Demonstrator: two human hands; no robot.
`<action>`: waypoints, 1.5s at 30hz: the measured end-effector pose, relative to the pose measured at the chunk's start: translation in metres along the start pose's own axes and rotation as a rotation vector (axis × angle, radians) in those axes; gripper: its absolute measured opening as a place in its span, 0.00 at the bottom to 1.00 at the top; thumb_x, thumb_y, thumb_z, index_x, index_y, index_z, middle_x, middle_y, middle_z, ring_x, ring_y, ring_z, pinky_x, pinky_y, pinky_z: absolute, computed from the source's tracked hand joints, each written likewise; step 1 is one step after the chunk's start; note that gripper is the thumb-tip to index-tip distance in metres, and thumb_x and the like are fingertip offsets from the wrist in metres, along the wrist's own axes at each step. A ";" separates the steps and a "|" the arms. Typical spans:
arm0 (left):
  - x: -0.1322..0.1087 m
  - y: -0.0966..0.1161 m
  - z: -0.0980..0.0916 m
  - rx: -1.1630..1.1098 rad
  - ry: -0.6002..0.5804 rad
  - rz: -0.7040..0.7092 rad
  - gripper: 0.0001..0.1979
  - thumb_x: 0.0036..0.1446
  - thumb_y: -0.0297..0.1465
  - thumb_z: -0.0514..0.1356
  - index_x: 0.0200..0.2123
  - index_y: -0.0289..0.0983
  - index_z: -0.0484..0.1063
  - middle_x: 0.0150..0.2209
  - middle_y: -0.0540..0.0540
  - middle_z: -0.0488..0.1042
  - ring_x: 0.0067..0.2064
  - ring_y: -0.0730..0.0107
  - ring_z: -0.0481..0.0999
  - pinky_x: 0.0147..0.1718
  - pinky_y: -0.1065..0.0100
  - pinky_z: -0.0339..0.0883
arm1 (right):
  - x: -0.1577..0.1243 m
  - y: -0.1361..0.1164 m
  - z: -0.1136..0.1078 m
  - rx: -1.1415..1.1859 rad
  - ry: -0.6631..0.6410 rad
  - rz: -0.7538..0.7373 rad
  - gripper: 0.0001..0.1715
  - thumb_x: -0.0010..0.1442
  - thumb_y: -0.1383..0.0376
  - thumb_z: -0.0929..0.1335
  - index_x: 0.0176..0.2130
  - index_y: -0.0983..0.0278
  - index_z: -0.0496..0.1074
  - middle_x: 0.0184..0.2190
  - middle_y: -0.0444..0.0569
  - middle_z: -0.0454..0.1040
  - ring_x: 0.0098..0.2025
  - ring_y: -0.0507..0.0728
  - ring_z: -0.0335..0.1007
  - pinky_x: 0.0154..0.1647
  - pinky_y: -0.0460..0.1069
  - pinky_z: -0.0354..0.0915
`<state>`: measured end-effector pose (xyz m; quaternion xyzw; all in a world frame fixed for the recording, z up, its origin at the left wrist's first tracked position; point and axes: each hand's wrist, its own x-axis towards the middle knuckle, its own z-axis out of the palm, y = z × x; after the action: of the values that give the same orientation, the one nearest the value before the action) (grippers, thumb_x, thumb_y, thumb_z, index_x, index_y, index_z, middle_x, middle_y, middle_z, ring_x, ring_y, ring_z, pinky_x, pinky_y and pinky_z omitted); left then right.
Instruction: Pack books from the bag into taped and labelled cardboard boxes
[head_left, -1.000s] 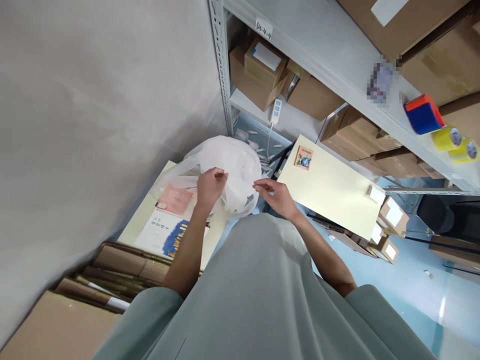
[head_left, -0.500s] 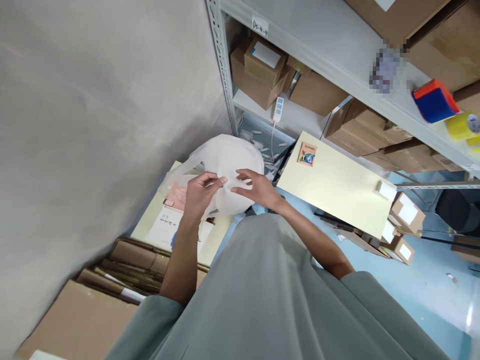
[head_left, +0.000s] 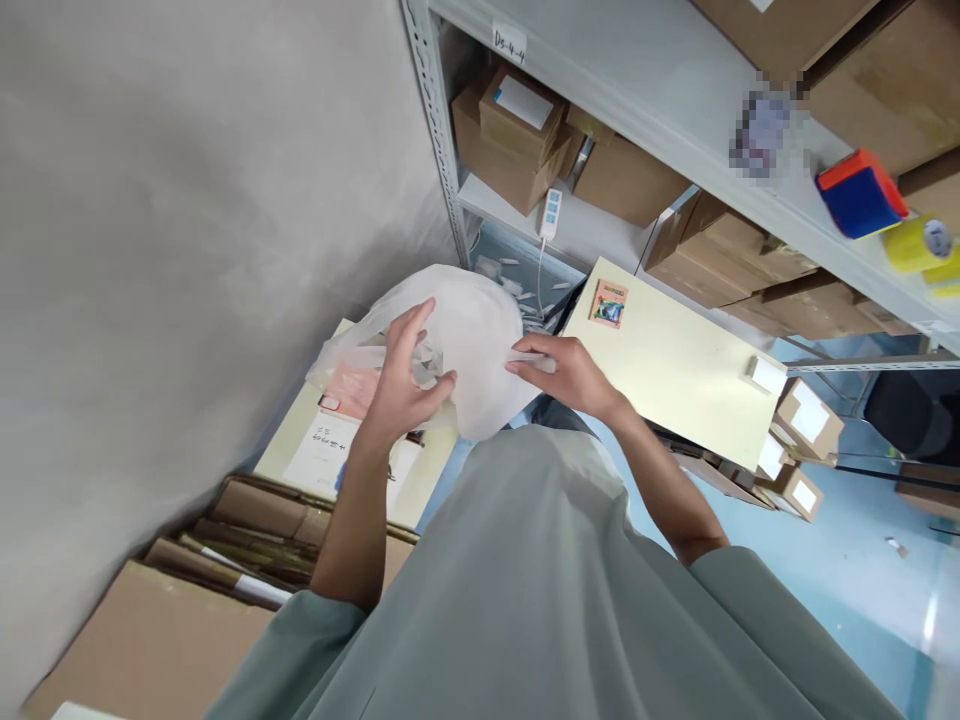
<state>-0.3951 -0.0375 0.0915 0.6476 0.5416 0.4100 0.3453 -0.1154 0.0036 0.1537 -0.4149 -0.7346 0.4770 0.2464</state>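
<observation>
A translucent white plastic bag (head_left: 480, 340) bulges in front of me, above the end of a pale yellow table. Pinched between the fingers and thumb of my right hand (head_left: 562, 372) is the bag's right edge, drawn out sideways. My left hand (head_left: 411, 375) is at the bag's left part, thumb and fingers spread apart with nothing visible between them. Small whitish pieces show through the gap by that hand, too unclear to name. Beneath the bag's left side lie a pink sheet (head_left: 351, 388) and a white paper with handwriting (head_left: 322, 450).
Folded cardboard (head_left: 150, 630) leans by the wall at lower left. A second pale yellow table (head_left: 675, 360) carries a small picture box (head_left: 608, 303) and a white block (head_left: 766, 375). Grey shelving (head_left: 600, 75) holds cartons, a power strip (head_left: 551, 214) and yellow tape rolls (head_left: 916, 245).
My right hand has moved right and closed on the bag's edge, stretching it outward. My left hand has gone from a pinch to spread fingers.
</observation>
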 end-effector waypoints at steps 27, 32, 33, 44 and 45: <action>0.171 0.076 0.288 0.426 -0.615 0.006 0.11 0.68 0.32 0.63 0.50 0.43 0.82 0.55 0.42 0.88 0.59 0.48 0.86 0.63 0.54 0.76 | -0.233 0.208 -0.272 -0.429 0.413 0.505 0.10 0.73 0.59 0.70 0.46 0.58 0.83 0.47 0.53 0.89 0.50 0.67 0.87 0.54 0.59 0.78; 0.179 0.070 0.384 0.482 -0.607 -0.158 0.15 0.66 0.32 0.65 0.55 0.42 0.77 0.55 0.40 0.87 0.60 0.48 0.85 0.62 0.53 0.77 | -0.275 0.291 -0.306 -0.469 0.364 0.564 0.11 0.74 0.63 0.69 0.49 0.61 0.82 0.51 0.57 0.87 0.54 0.69 0.84 0.55 0.60 0.77; 0.179 0.068 0.401 0.509 -0.601 -0.184 0.14 0.66 0.31 0.64 0.54 0.42 0.77 0.55 0.39 0.87 0.60 0.48 0.85 0.61 0.53 0.78 | -0.283 0.306 -0.309 -0.476 0.360 0.578 0.12 0.74 0.64 0.68 0.49 0.61 0.82 0.52 0.58 0.87 0.54 0.69 0.84 0.55 0.60 0.77; 0.164 0.043 0.511 0.627 -0.710 -0.123 0.17 0.70 0.30 0.58 0.55 0.39 0.83 0.60 0.37 0.84 0.64 0.48 0.82 0.69 0.50 0.72 | -0.337 0.409 -0.306 -0.484 0.362 0.725 0.17 0.76 0.66 0.64 0.50 0.62 0.83 0.54 0.64 0.83 0.60 0.72 0.74 0.63 0.65 0.69; 0.162 0.040 0.517 0.649 -0.733 -0.127 0.18 0.70 0.31 0.59 0.57 0.38 0.82 0.61 0.36 0.83 0.65 0.47 0.80 0.70 0.49 0.71 | -0.339 0.413 -0.305 -0.479 0.364 0.732 0.17 0.76 0.66 0.64 0.51 0.63 0.82 0.55 0.64 0.82 0.61 0.73 0.73 0.64 0.65 0.69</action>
<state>0.1019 0.1137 -0.0675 0.7891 0.5225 -0.0565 0.3180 0.4514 -0.0480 -0.0797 -0.7684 -0.5745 0.2690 0.0841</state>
